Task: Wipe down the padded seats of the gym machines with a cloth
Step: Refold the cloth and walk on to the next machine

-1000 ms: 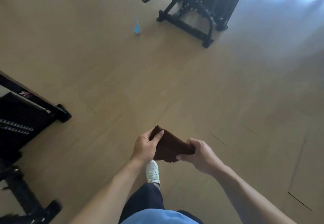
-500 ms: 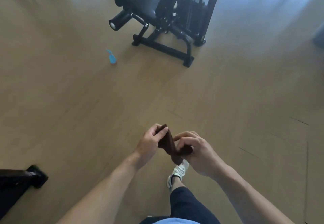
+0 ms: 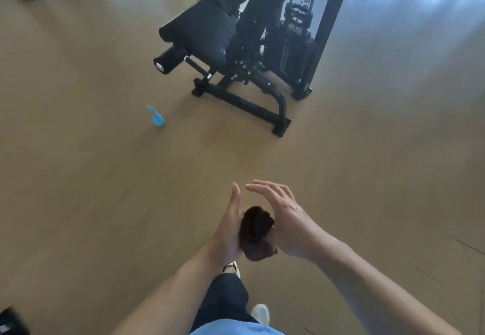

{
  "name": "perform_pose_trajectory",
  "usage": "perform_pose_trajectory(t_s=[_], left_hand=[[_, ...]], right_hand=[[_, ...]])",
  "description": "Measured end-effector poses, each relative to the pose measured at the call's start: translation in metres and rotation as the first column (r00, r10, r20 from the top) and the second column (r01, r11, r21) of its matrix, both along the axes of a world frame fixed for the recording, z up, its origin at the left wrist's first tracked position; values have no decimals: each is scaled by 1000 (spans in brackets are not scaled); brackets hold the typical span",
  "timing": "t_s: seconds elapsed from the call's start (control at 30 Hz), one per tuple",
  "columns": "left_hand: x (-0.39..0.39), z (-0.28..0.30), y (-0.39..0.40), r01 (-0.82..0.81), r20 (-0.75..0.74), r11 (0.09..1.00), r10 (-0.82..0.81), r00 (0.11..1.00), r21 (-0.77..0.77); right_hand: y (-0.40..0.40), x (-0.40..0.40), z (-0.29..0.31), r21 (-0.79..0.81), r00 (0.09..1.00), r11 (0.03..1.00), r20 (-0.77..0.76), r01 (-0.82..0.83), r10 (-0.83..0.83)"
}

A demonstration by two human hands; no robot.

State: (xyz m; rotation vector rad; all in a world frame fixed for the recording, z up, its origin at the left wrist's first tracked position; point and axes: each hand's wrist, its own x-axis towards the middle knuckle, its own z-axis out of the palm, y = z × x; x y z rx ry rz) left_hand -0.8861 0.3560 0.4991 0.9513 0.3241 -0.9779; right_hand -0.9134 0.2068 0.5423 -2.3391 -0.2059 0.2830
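A dark brown cloth [image 3: 256, 232] is bunched into a wad between my two palms, low in the middle of the view. My left hand [image 3: 229, 225] presses its left side with the fingers stretched out straight. My right hand [image 3: 284, 218] cups it from the right, fingers spread and extended. Ahead stands a black gym machine with a padded seat [image 3: 203, 30] and a round roller pad [image 3: 168, 60] at its near end. The seat is well beyond my hands, across open floor.
A small blue spray bottle [image 3: 157, 117] stands on the wooden floor left of the machine's base bar [image 3: 244, 105]. A weight stack and upright frame [image 3: 301, 43] rise behind the seat. Dark equipment shows at the top left corner and bottom left corner.
The view has moved closer to the machine. The cloth went from a flat fold pinched by the fingers to a wad pressed between my palms, with the fingers of both hands now straightened.
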Motion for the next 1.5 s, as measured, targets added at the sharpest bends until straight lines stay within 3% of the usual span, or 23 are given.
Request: perform_pose_trajectory(t_s=[0.23,0.37,0.47,0.57,0.67,0.77,0.83,0.97,1.13,1.23,1.33,1.5], left_hand=[[166,-23,-55,7,120,999,-12,993,40],[263,-50,-80,-59,277,955,-25,961,290],[314,-49,-109,22,319,959,-116,941,284],[361,-50,-154,-27,450,969,-90,888,246],[402,-57,-206,-29,441,967,-89,893,254],[432,-66,-259,44,363,908,-210,908,416],[442,-77,-290,15,284,893,-158,946,449],[463,-86,-341,-69,93,955,44,995,289],[505,-94,-358,-214,-32,941,230,973,260],[539,-111,-352,-389,-117,863,444,888,322],[574,-131,-348,-427,-86,771,522,848,472],[622,-200,-338,-302,-29,673,433,901,675]], right_hand=[[-59,159,-29,-89,996,996,88,-19,27],[-97,233,-18,77,988,985,-52,152,-148],[-136,291,-9,164,947,934,-101,317,-304],[-180,350,-5,354,907,836,-137,419,-397],[-228,408,-1,577,851,634,-257,516,-459],[-277,463,11,664,823,487,-437,567,-363],[-304,496,23,685,817,450,-520,573,-249],[-347,560,31,622,799,518,-548,587,-248],[-400,627,4,590,666,311,-680,745,-308],[-427,655,-37,487,548,252,-755,837,-360],[-444,670,-93,308,434,343,-810,887,-395],[-453,691,-182,121,354,497,-842,860,-407]])
